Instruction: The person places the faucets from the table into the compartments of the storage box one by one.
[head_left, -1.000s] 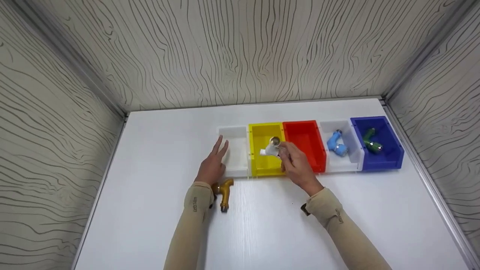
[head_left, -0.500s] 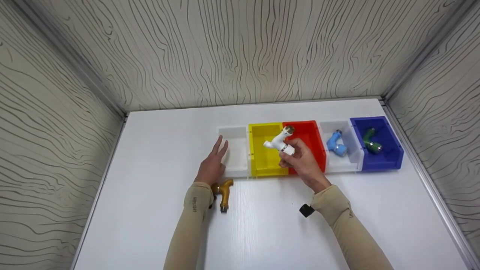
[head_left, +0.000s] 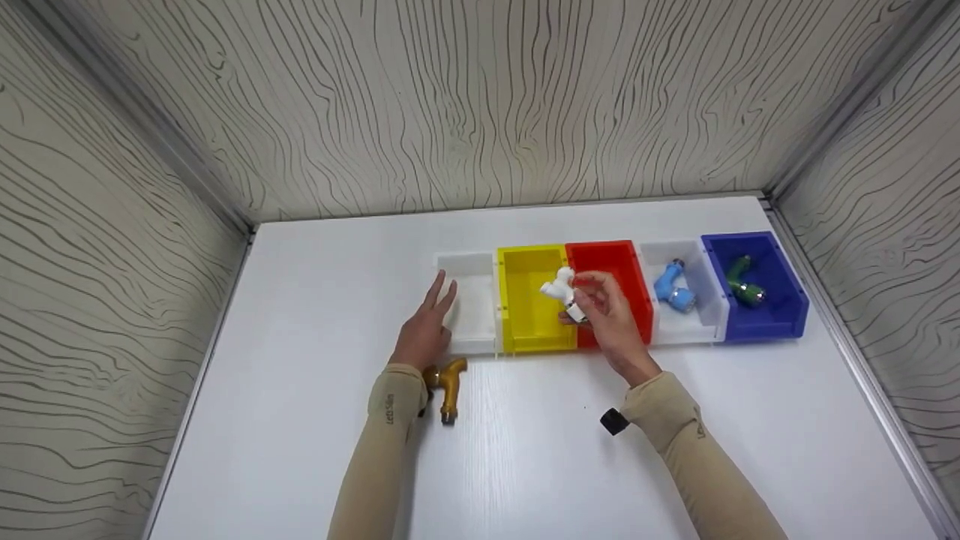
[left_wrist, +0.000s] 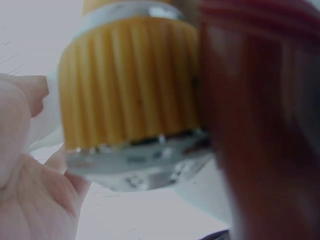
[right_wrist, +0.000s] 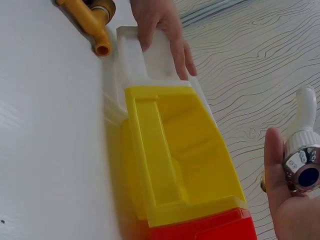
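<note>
– What has the right hand (head_left: 611, 330) got?
– It grips a white tap (head_left: 556, 288) between thumb and fingers, held up over the yellow bin (head_left: 531, 319), close to its border with the red bin (head_left: 601, 259)
– Which way is that tap turned?
– In the right wrist view, its shiny ribbed end and dark blue centre face the camera
– And the left hand (head_left: 425, 334)?
– Relaxed, two fingers straight and spread, reaching over the leftmost white bin (head_left: 474, 307)
– Is there a tap near it too?
– Yes, a mustard tap (head_left: 449, 386) lies on the tabletop (head_left: 315, 315), just beside the left wrist; its ribbed knob looms large in the left wrist view
– What about the other bins?
– A light blue tap (head_left: 666, 283) lies in the second white bin (head_left: 686, 335), and a green tap (head_left: 738, 276) in the blue bin (head_left: 784, 326) at the right end
</note>
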